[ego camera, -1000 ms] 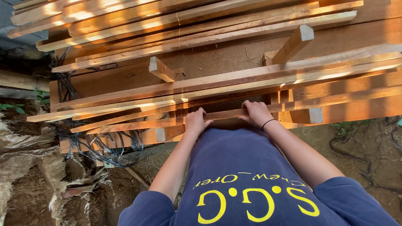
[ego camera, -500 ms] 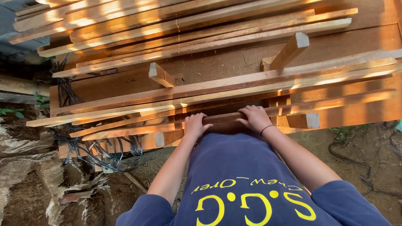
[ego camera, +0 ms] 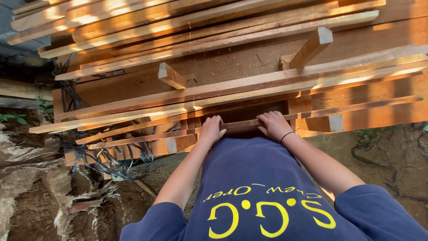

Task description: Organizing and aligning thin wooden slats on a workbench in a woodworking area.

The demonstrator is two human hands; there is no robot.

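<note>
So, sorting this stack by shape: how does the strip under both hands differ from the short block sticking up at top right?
The strip is long, thin and lies nearly flat; the block is short, thick and tilts upward. The left hand and right hand grip the strip; the block is untouched. Both are reddish wood.

Outdoor timber yard (stacked wooden slats (ego camera: 214, 33), dirt ground (ego camera: 392, 151))

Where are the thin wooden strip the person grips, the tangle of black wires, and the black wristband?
Thin wooden strip (ego camera: 243, 124), head view, on its stretch between the two hands.
Black wires (ego camera: 111, 163), head view, on the tangle's middle.
Black wristband (ego camera: 286, 135), head view, on the band across the right wrist.
</note>
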